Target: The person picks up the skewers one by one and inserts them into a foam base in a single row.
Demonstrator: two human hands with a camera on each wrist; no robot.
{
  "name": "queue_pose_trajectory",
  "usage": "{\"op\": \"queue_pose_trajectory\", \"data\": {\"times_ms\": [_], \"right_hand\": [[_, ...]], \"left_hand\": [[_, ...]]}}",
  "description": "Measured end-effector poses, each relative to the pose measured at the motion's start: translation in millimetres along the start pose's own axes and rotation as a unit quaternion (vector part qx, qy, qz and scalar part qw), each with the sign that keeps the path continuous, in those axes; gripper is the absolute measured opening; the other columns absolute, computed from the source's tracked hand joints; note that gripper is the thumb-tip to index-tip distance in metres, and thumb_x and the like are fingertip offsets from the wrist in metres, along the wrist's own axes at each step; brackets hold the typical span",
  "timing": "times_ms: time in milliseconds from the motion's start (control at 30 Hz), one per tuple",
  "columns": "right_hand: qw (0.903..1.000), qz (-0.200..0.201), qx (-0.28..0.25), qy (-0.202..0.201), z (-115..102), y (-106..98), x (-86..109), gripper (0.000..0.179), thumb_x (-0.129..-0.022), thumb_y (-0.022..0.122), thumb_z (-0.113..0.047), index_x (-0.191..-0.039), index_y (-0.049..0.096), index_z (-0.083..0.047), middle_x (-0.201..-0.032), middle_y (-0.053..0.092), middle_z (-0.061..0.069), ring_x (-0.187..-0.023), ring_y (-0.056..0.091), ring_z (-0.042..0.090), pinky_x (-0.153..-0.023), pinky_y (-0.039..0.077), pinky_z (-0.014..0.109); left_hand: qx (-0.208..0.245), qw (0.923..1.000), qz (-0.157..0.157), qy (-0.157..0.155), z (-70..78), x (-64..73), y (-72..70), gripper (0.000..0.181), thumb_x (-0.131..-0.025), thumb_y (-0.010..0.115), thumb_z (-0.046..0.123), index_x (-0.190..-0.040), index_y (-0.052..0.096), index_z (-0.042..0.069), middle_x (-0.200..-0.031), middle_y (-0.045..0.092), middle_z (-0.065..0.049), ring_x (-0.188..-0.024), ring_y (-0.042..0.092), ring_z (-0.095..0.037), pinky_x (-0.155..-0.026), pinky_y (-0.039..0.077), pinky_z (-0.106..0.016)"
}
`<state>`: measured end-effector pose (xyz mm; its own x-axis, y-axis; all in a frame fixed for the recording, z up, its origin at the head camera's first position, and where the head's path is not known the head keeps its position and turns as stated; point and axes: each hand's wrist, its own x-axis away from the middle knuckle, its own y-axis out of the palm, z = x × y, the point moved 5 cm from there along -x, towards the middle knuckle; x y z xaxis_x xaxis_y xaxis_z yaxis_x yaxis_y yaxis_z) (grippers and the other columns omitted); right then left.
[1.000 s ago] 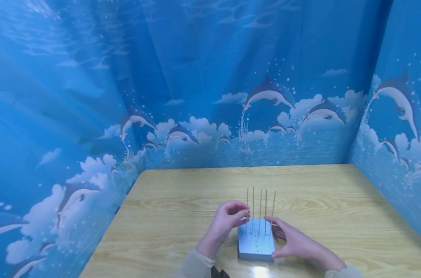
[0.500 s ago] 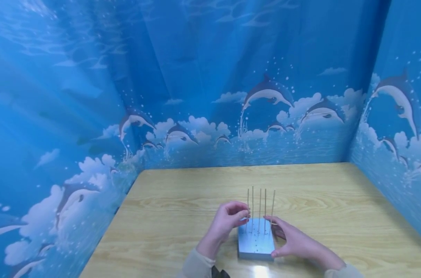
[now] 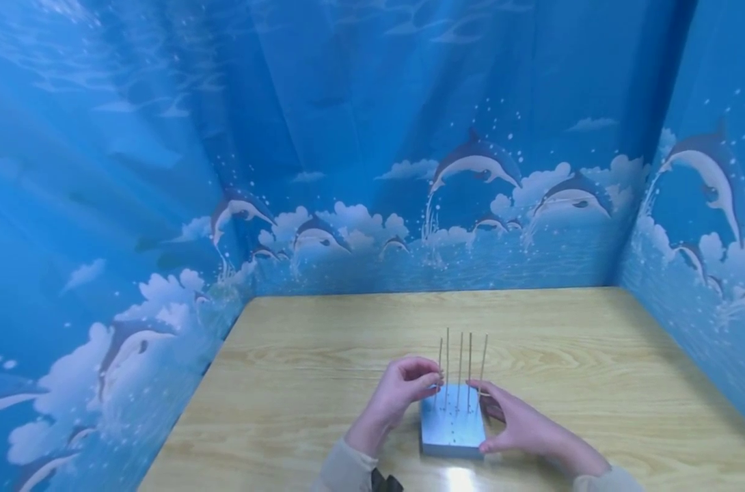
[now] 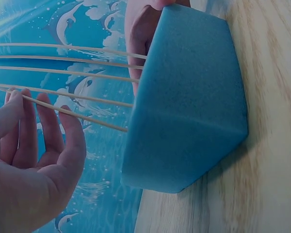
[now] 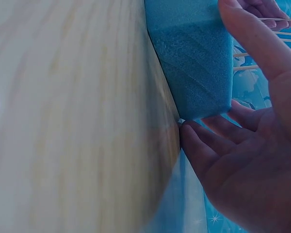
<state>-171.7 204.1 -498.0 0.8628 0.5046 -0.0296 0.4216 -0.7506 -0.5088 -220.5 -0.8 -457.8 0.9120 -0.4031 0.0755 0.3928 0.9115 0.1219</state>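
Note:
A blue foam block (image 3: pixel 452 427) lies on the table, with several thin wooden sticks (image 3: pixel 461 365) standing up from its far part. My left hand (image 3: pixel 403 386) pinches the leftmost stick (image 4: pixel 94 119) between thumb and fingers. In the left wrist view that stick slants, and its lower end meets the block's top face. My right hand (image 3: pixel 520 424) holds the block by its right side, thumb at the near corner and fingers along the far edge. Small dark holes dot the block's top. The right wrist view shows the foam block (image 5: pixel 194 68) between thumb and fingers.
The wood-grain table (image 3: pixel 323 342) extends left, right and behind the block. A blue curtain (image 3: pixel 348 137) printed with dolphins and clouds hangs along the table's back and both sides.
The leftmost stick's top has sunk slightly and leans a little more to the right. Both hands and the foam block have stayed nearly in place.

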Motion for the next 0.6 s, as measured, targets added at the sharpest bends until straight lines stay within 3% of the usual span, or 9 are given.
{"op": "queue_pose_trajectory", "data": {"times_ms": [133, 300, 600], "right_hand": [[0.9997, 0.002, 0.012, 0.023, 1, 0, -1.5, 0.116, -0.065, 0.088, -0.038, -0.150, 0.024, 0.006, -0.154, 0.029, 0.033, -0.136, 0.041, 0.048, -0.111, 0.042, 0.039], [0.9995, 0.004, 0.022, 0.021, -1, -1, -2.5, 0.116, -0.065, 0.088, -0.037, -0.150, 0.024, 0.007, -0.154, 0.028, 0.034, -0.135, 0.042, 0.050, -0.110, 0.040, 0.047], [0.9996, 0.001, 0.016, 0.022, 3, 0, -2.3, 0.116, -0.064, 0.088, -0.036, -0.150, 0.023, 0.007, -0.153, 0.028, 0.034, -0.135, 0.041, 0.050, -0.110, 0.039, 0.047]], "left_hand": [[0.009, 0.9997, -0.020, 0.012, 0.3, 0.9, -3.4, 0.029, -0.091, 0.067, 0.005, -0.116, 0.064, -0.007, -0.105, 0.070, -0.010, -0.095, 0.068, -0.015, -0.092, 0.060, -0.034], [0.006, 0.9992, -0.026, 0.029, 4.9, 3.5, -14.8, 0.032, -0.093, 0.066, 0.009, -0.122, 0.063, -0.003, -0.119, 0.067, -0.019, -0.105, 0.067, -0.021, -0.098, 0.057, -0.035], [-0.033, 0.9984, 0.009, 0.046, 16.5, 9.7, -60.4, 0.035, -0.092, 0.067, 0.011, -0.122, 0.060, -0.006, -0.110, 0.069, -0.008, -0.103, 0.067, -0.018, -0.099, 0.056, -0.034]]}}
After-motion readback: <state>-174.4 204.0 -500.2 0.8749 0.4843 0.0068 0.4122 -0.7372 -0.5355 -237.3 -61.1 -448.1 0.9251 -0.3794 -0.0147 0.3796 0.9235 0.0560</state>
